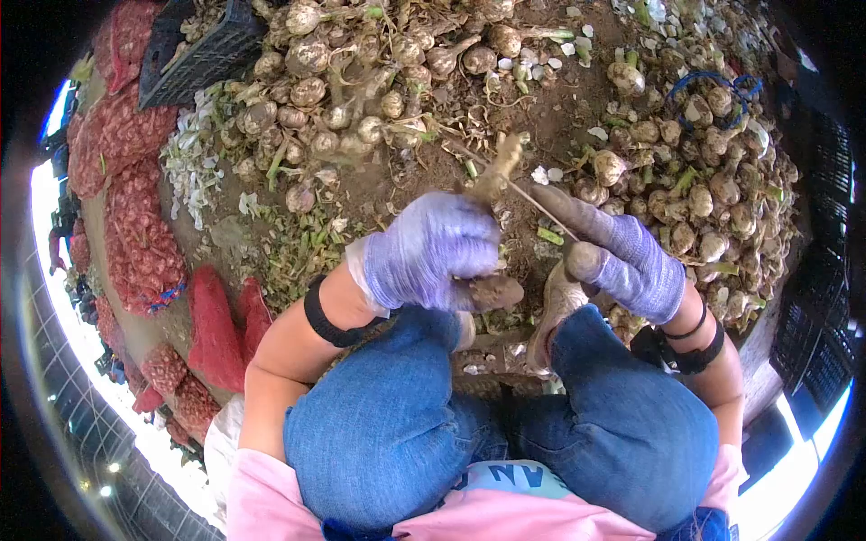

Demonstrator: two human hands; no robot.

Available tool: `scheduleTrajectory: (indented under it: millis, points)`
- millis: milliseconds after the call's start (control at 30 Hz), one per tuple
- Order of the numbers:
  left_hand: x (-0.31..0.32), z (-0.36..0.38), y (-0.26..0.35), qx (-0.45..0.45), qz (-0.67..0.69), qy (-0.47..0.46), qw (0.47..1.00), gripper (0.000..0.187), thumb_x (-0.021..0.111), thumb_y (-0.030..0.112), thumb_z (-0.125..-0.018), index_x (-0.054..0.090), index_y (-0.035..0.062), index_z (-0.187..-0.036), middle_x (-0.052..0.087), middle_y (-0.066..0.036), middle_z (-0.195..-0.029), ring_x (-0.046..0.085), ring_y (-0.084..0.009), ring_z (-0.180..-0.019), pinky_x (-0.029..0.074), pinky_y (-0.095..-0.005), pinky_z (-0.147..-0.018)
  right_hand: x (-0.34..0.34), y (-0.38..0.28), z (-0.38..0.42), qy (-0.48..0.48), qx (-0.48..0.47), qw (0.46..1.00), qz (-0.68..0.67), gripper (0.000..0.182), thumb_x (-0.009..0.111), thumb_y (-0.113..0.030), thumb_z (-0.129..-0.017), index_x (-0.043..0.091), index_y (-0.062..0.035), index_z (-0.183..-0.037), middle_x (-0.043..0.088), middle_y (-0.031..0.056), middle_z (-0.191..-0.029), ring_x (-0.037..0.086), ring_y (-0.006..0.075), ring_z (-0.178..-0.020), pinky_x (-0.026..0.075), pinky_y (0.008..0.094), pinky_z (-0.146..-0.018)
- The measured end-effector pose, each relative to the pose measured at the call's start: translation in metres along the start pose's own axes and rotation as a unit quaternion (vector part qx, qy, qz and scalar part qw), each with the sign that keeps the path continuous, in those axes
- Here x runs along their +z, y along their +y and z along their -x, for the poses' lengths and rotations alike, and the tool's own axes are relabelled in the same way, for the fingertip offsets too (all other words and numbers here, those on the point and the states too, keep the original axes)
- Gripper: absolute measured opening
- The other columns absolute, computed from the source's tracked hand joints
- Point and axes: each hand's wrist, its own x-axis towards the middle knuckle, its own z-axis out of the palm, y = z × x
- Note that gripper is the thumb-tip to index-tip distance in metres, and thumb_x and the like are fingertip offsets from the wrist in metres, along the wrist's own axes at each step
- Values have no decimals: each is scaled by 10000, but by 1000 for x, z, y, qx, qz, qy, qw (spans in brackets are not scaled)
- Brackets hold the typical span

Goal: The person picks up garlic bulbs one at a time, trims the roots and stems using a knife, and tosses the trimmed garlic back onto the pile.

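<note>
My left hand (pixel 433 251), in a purple-and-white knit glove with soiled fingertips, is closed round a garlic plant. Its pale stem (pixel 498 171) sticks up past the fingers, blurred by motion, while the bulb is mostly hidden. To the right, my right hand (pixel 627 261), gloved alike, pinches a thin straight tool (pixel 538 206) between thumb and fingers. The tool looks like a narrow blade seen edge-on, and it crosses the garlic stem. Both hands are above my knees, over dirt strewn with trimmings.
Piled garlic bulbs (pixel 307 92) lie ahead, and another garlic heap (pixel 704 198) spreads at right with a blue cord (pixel 717 90) on it. A black crate (pixel 200 59) sits far left. Filled red mesh sacks (pixel 144 234) line the left side. Black crates (pixel 816 307) stand at right.
</note>
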Motion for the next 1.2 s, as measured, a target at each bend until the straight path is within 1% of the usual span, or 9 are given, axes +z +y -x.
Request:
scheduleTrajectory:
  millis: [200,300,367,533,767,867,1000,1100,1200]
  points:
    - [-21,20,11,-20,11,165,986,194,747,209,-765,594,94,-729,626,-64,-767,643,-242,-681,514,-370,-574,-12,83,8,-41,254,966,36,632,523,-430,-959,380,-61,-1452,658,87,-1046,605,171,-928,480,312,-827]
    - [0,53,-11,-403,339,438,729,233,709,264,-831,575,76,-861,579,-11,-686,590,-172,-602,499,-328,-540,-1,137,34,61,205,970,-119,669,549,-456,-940,392,-41,-1440,627,6,-850,576,107,-751,470,259,-649]
    - [2,21,-17,-374,476,367,706,374,721,288,-832,580,56,-1089,659,-105,-901,669,-212,-815,565,-335,-738,6,142,26,52,205,972,-101,664,559,-443,-939,389,-52,-1447,585,3,-804,542,82,-719,446,227,-628]
    - [-11,-22,15,-228,65,193,952,656,744,217,-774,469,72,-1352,438,-238,-1393,400,-336,-1336,391,-438,-1093,18,115,12,25,204,977,-48,624,564,-408,-942,405,-78,-1447,544,-4,-769,527,93,-702,451,245,-639]
    - [-14,188,-76,-721,-233,348,552,527,659,-10,-759,501,41,-1258,516,-193,-1291,606,-270,-1063,560,-398,-819,17,125,16,84,227,964,-112,579,577,-356,-954,408,-109,-1451,538,-24,-761,511,85,-652,448,254,-584]
    - [-15,234,-113,-606,-287,193,716,502,617,-14,-804,492,60,-1284,479,-187,-1352,587,-324,-1122,525,-423,-887,14,126,12,81,244,960,-116,588,578,-365,-953,406,-105,-1450,542,-15,-744,512,86,-630,447,253,-561]
    - [0,251,-163,-700,-362,-80,610,395,551,59,-878,502,70,-1270,496,-192,-1326,562,-350,-1143,490,-416,-923,17,114,8,76,241,960,-122,618,581,-389,-944,386,-110,-1460,549,10,-714,508,97,-572,442,250,-526]
    - [-9,250,-143,-655,-341,-25,674,372,548,41,-879,535,69,-1249,549,-179,-1251,594,-320,-1066,512,-398,-874,13,127,15,76,226,966,-102,613,572,-378,-947,383,-105,-1461,548,12,-714,521,95,-587,445,250,-525]
    - [-55,208,-93,-638,-79,320,696,327,577,120,-889,588,68,-1212,583,-153,-1194,624,-262,-920,535,-340,-783,12,126,8,86,220,965,-110,587,558,-350,-958,381,-111,-1464,544,6,-715,527,94,-602,450,252,-529]
